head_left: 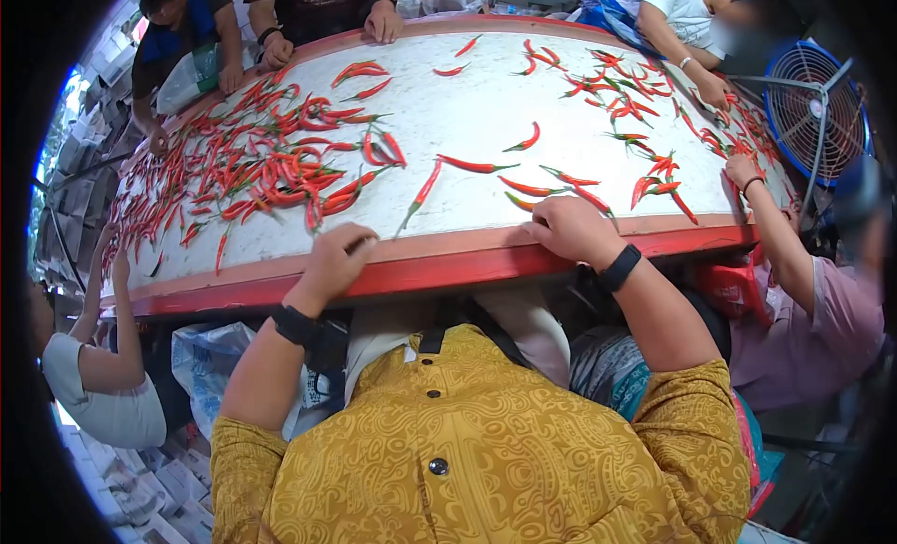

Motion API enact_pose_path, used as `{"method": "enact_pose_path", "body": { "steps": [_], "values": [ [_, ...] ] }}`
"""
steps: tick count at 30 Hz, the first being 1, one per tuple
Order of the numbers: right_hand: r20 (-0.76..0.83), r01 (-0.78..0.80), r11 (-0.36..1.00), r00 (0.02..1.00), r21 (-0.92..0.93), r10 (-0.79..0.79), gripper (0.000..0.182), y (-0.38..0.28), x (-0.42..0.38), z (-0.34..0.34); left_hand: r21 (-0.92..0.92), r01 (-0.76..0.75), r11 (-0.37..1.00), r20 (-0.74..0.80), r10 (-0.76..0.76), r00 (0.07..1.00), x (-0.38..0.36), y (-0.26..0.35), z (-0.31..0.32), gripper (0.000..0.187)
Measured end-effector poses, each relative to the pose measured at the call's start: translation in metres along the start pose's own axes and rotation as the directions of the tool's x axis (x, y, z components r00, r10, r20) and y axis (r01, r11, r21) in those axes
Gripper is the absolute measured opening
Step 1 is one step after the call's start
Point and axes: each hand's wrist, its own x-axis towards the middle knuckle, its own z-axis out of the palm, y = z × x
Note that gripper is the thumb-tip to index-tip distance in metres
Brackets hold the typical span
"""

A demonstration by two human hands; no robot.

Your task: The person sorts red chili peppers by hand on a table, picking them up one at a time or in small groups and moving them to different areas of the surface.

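My left hand (338,259) rests at the near edge of the table, its fingers curled and nothing showing between thumb and forefinger. A long red chili pepper (425,196) with a green stem lies to its right, apart from it. Further right, my right hand (575,231) bends over the table's rim with its fingers curled; whatever is inside them, if anything, is hidden. Just beyond those fingers is an orange-red chili pepper (519,202), and another red chili pepper (590,200) lies close behind the knuckles. Both wrists wear black bands.
Heaps of red chilies (280,170) cover the left of the white tabletop (448,105), with smaller clusters (668,170) at right. A red border (448,271) edges the table. Several people work around it. A blue fan (816,109) stands at right; plastic bags (207,362) hang below.
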Motion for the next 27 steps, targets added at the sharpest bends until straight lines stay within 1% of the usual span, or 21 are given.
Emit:
{"method": "enact_pose_path", "body": {
  "steps": [1, 2, 3, 4, 5, 6, 7, 9, 10, 11, 13, 14, 15, 16, 18, 19, 21, 22, 23, 24, 27],
  "values": [
    [-0.004, -0.007, 1.0, 1.0, -0.004, 0.007, 0.019, 0.013, 0.002, 0.002, 0.022, 0.008, 1.0, 0.121, -0.01, 0.993, -0.001, 0.011, 0.011, 0.012],
    [-0.017, 0.095, 0.992, 0.995, 0.08, -0.094, 0.019, 0.029, 0.005, 0.008, 0.046, 0.012, 0.999, 0.241, -0.022, 0.97, 0.001, 0.019, 0.018, 0.012],
    [-0.038, 0.197, 0.967, 0.98, 0.163, -0.194, 0.021, 0.038, 0.006, 0.01, 0.043, 0.002, 0.999, 0.245, -0.013, 0.97, 0.006, 0.022, 0.026, 0.012],
    [-0.183, 0.257, 0.964, 0.953, 0.066, -0.241, 0.032, 0.046, 0.003, 0.015, 0.091, -0.115, 0.989, 0.233, 0.092, 0.968, 0.011, 0.024, 0.036, 0.014],
    [-0.186, 0.249, 0.967, 0.954, 0.061, -0.234, 0.032, 0.054, 0.003, 0.018, 0.139, -0.229, 0.963, 0.225, 0.195, 0.955, 0.016, 0.026, 0.044, 0.015],
    [-0.265, 0.295, 0.951, 0.928, 0.093, -0.262, 0.035, 0.056, 0.004, 0.011, 0.177, -0.191, 0.965, 0.279, 0.137, 0.951, 0.024, 0.036, 0.045, 0.025],
    [-0.341, 0.343, 0.932, 0.895, 0.118, -0.286, 0.038, 0.06, 0.002, 0.008, 0.171, -0.199, 0.965, 0.279, 0.146, 0.949, 0.031, 0.035, 0.052, 0.025],
    [-0.304, 0.266, 0.955, 0.928, 0.13, -0.217, 0.034, 0.066, -0.011, -0.008, 0.364, -0.264, 0.893, 0.063, 0.259, 0.964, 0.04, 0.023, 0.07, 0.037],
    [-0.124, 0.107, 0.983, 0.988, 0.149, -0.089, 0.031, 0.066, -0.02, -0.021, 0.416, -0.214, 0.884, -0.026, 0.247, 0.969, 0.043, 0.023, 0.076, 0.045],
    [0.059, -0.054, 0.989, 0.997, 0.14, 0.046, 0.029, 0.068, -0.028, -0.028, 0.412, -0.22, 0.884, -0.027, 0.253, 0.967, 0.045, 0.023, 0.081, 0.045],
    [-0.002, -0.032, 0.998, 0.999, 0.054, 0.033, 0.027, 0.084, -0.039, -0.029, 0.341, -0.039, 0.939, -0.214, 0.118, 0.97, 0.049, 0.037, 0.087, 0.042],
    [0.086, -0.095, 0.995, 0.992, 0.03, 0.092, 0.025, 0.091, -0.042, -0.032, 0.331, -0.115, 0.937, -0.228, 0.198, 0.953, 0.048, 0.046, 0.09, 0.035],
    [0.174, -0.154, 0.988, 0.973, 0.002, 0.151, 0.023, 0.096, -0.045, -0.034, 0.329, -0.116, 0.937, -0.228, 0.198, 0.953, 0.047, 0.054, 0.093, 0.035],
    [0.173, -0.153, 0.988, 0.973, 0.001, 0.151, 0.023, 0.104, -0.044, -0.032, 0.275, -0.218, 0.936, -0.125, 0.26, 0.958, 0.046, 0.062, 0.096, 0.03],
    [0.023, 0.03, 0.999, 0.999, 0.013, -0.031, 0.022, 0.125, -0.038, -0.02, 0.167, -0.36, 0.918, 0.018, 0.363, 0.932, 0.047, 0.077, 0.105, 0.017],
    [0.023, 0.034, 0.999, 0.999, 0.013, -0.034, 0.022, 0.134, -0.036, -0.014, 0.17, -0.359, 0.918, 0.016, 0.361, 0.932, 0.049, 0.085, 0.111, 0.017],
    [-0.328, 0.318, 0.941, 0.906, 0.113, -0.267, 0.025, 0.147, -0.031, -0.009, 0.026, -0.327, 0.945, 0.135, 0.32, 0.938, 0.051, 0.098, 0.124, 0.017],
    [-0.368, 0.341, 0.937, 0.883, 0.075, -0.292, 0.029, 0.152, -0.028, -0.013, 0.027, -0.324, 0.946, 0.128, 0.318, 0.939, 0.053, 0.105, 0.132, 0.017],
    [-0.364, 0.348, 0.935, 0.881, 0.069, -0.301, 0.029, 0.159, -0.023, -0.021, 0.056, -0.378, 0.924, 0.14, 0.368, 0.919, 0.054, 0.112, 0.14, 0.017],
    [-0.304, 0.269, 0.961, 0.923, 0.064, -0.238, 0.028, 0.164, -0.016, -0.034, 0.085, -0.434, 0.897, 0.155, 0.418, 0.895, 0.056, 0.117, 0.145, 0.018],
    [-0.241, 0.096, 0.993, 0.964, -0.075, -0.112, 0.027, 0.188, 0.023, -0.068, 0.082, -0.39, 0.917, 0.182, 0.371, 0.911, 0.062, 0.121, 0.16, 0.021]
  ]
}}
